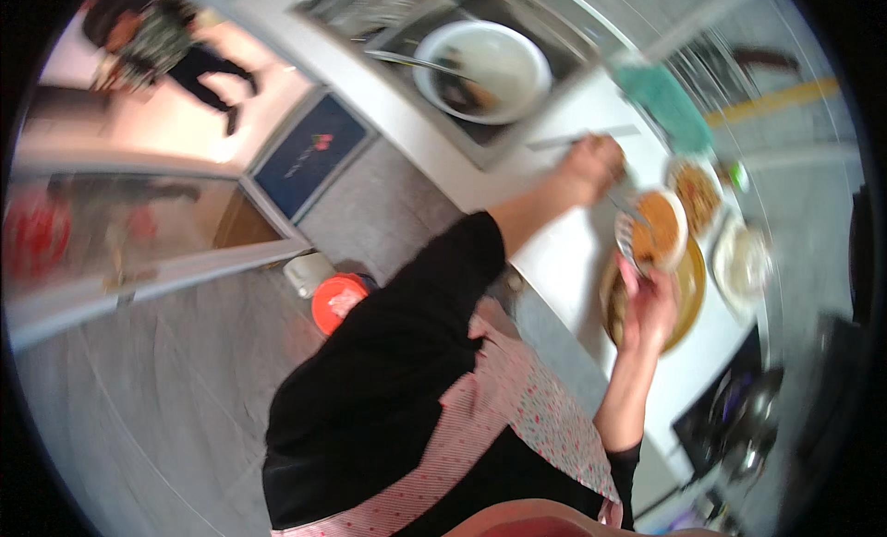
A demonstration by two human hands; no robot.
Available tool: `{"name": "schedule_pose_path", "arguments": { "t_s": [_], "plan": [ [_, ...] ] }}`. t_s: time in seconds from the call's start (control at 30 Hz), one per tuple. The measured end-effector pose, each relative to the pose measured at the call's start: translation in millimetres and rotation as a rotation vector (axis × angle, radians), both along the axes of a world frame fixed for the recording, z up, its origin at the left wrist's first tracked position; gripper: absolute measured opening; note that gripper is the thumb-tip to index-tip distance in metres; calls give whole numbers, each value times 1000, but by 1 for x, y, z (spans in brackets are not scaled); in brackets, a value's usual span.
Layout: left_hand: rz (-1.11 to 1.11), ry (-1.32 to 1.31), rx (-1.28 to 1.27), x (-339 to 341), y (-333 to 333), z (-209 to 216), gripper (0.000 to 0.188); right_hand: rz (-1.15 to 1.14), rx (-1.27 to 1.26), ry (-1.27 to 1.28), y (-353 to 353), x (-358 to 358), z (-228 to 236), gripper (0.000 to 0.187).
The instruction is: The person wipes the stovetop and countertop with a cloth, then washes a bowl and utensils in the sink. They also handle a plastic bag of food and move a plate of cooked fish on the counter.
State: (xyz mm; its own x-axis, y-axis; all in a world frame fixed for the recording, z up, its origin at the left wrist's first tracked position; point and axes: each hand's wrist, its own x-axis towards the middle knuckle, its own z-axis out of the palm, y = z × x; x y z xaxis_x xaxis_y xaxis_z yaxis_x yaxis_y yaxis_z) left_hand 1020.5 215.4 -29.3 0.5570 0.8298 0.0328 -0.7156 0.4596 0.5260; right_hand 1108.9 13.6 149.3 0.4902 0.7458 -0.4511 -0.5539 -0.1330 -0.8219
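My right hand [649,308] grips a white bowl [679,225] from below, with its thumb along the near side. The bowl is tilted and holds an orange-brown mixture [654,225]. A metal utensil [630,207] rests in it, its head hidden or blurred. Beneath stands a larger amber bowl [691,292], partly covered by my hand and the white bowl. My left hand [596,165] is closed above the white counter, close to the utensil's outer end; whatever its fingers hold is blurred. A flat grey knife-like strip [554,142] lies on the counter behind it.
A white basin [531,52] of cloudy water with a long-handled utensil sits in the sink [480,149]. Beyond my hands are a green cloth [667,103], a dish of food [695,193] and a plastic-covered plate [739,260]. An orange bucket [337,301] stands on the floor; another person [166,52] is farther off.
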Motion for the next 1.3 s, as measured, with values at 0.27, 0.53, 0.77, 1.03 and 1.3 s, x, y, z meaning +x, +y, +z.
{"name": "schedule_pose_path", "arguments": {
  "t_s": [0.27,0.53,0.77,1.03,1.3],
  "plan": [
    [723,1480,1492,-56,-16,10,32,138,-39,70,21,-28,-24,47],
    [715,1563,1571,-69,2,15,21,160,-47,126,37,-45,-31,47],
    [2,2012,1202,-63,12,18,40,47,-91,263,86,-47,-80,39],
    [508,1792,1496,-108,-35,5,37,-198,-48,219,121,-50,-109,29],
    [370,1437,1485,-149,-62,12,16,-250,-72,165,138,-45,-119,30]
  ]
}}
